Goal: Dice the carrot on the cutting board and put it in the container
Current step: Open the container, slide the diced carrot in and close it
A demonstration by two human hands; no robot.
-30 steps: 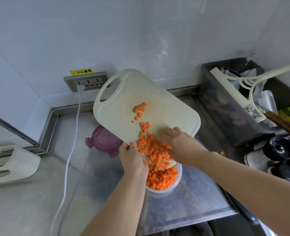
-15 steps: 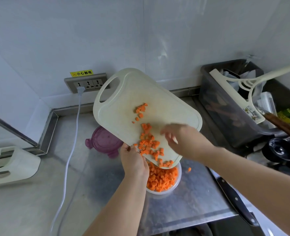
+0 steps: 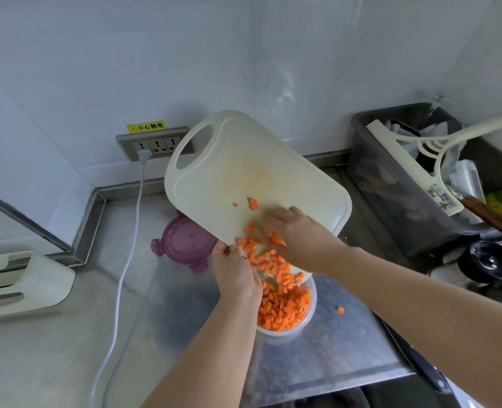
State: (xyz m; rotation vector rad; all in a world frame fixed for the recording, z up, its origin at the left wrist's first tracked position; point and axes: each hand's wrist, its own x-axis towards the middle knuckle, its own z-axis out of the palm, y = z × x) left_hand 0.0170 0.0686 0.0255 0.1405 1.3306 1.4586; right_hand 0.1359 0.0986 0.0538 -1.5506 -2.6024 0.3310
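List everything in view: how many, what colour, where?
cutting board: one, white, tilted over the container
carrot dice: many, orange, on the board's low end and in the container
stray carrot piece: one, orange, counter right of container
container: one, clear, on the counter
lid: one, purple, left of container, partly under board
wall socket: one, grey, back wall
cable: one, white, plugged into socket
bin: one, dark grey, far right
left hand: one, grips board's low edge
right hand: one, fingers on the dice
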